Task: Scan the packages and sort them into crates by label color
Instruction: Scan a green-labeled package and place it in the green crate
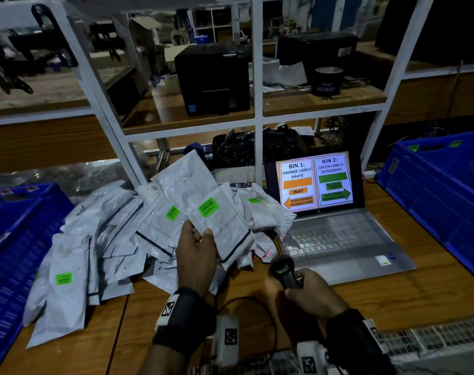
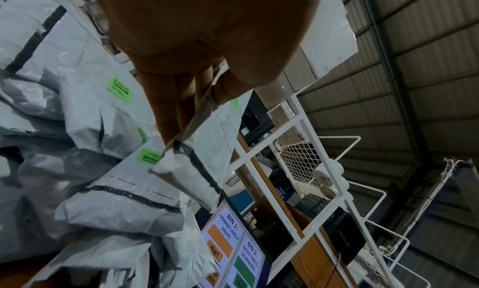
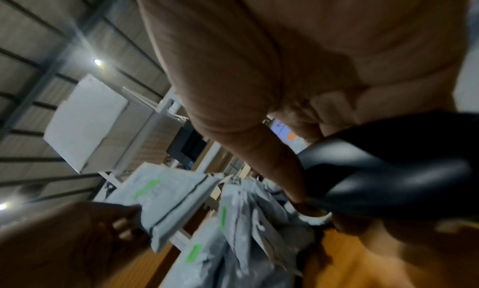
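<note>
Green-labelled package held up above the pile, scanner beside it.
Blue crates [image 1: 19, 239] and [image 1: 441, 190] flank the tabletop [image 1: 392, 293], contents unseen. The left hand [image 1: 196, 262] pinches a grey package [image 1: 203, 196] labelled XUMMWD; the right hand [image 1: 310, 289] grips a black scanner [image 1: 283, 269]. The laptop [image 1: 315, 182] reads "BIN 1: ORANGE LABELS (ekart)", "BIN 2: GREEN LABELS".

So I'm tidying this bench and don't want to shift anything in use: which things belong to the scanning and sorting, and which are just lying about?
In the job:
- held package, gripped by the left hand
- scanner in the right hand
- package pile
- left crate, right crate
- laptop showing the bin guide

Lying about:
- black printer
- dark tub
- cable tangle
</note>
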Demonstrator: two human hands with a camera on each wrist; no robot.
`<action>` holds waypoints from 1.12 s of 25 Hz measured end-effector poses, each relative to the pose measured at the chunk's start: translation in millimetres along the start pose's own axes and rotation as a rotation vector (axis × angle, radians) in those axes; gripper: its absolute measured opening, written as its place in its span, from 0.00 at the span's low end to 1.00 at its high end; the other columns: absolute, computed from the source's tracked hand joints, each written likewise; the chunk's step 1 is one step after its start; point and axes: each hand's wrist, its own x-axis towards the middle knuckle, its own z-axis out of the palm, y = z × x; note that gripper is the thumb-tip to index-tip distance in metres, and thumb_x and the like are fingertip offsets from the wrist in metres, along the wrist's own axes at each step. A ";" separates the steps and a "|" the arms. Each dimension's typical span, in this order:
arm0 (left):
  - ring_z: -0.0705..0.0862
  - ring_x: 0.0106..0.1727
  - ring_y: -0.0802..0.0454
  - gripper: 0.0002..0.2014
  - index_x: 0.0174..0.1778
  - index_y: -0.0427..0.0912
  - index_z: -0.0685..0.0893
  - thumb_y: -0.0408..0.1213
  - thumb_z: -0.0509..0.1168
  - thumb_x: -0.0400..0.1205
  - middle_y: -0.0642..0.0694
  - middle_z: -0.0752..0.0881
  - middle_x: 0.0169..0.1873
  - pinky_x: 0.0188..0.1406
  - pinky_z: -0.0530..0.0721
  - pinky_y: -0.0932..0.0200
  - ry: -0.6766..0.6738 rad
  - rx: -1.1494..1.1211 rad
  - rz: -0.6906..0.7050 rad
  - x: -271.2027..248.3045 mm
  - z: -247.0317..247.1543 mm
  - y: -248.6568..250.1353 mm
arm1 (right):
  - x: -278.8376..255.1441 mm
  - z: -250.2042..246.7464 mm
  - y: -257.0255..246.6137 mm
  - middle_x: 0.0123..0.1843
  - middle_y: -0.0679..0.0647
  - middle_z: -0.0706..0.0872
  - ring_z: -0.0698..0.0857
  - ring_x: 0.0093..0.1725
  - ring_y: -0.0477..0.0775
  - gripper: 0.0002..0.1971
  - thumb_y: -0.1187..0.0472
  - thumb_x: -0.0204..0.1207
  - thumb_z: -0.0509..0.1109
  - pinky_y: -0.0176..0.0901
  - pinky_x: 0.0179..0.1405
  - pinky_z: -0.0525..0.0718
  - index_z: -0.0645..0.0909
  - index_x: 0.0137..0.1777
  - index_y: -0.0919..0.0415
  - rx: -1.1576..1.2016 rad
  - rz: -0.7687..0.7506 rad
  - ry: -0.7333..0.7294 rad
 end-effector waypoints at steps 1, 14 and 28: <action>0.66 0.28 0.59 0.14 0.42 0.41 0.68 0.34 0.63 0.92 0.47 0.67 0.31 0.33 0.69 0.56 0.007 0.013 0.012 -4.0 4.7 0.1 | 3.5 2.9 9.2 0.51 0.54 0.90 0.88 0.52 0.52 0.11 0.66 0.73 0.74 0.50 0.51 0.87 0.83 0.54 0.54 -0.009 0.001 -0.047; 0.87 0.43 0.34 0.09 0.52 0.48 0.79 0.49 0.64 0.87 0.35 0.85 0.41 0.50 0.90 0.32 -0.008 -0.063 -0.051 -56.2 29.0 10.1 | 31.5 26.4 58.5 0.60 0.55 0.91 0.87 0.62 0.57 0.19 0.54 0.76 0.65 0.57 0.68 0.84 0.84 0.65 0.54 -0.058 -0.198 -0.089; 0.85 0.39 0.42 0.03 0.55 0.46 0.82 0.41 0.66 0.90 0.40 0.83 0.36 0.48 0.91 0.35 -0.283 -0.178 0.012 -69.1 64.3 25.2 | -75.9 -45.2 19.6 0.66 0.44 0.88 0.85 0.66 0.45 0.21 0.40 0.86 0.64 0.54 0.69 0.85 0.78 0.76 0.42 0.312 -0.292 0.375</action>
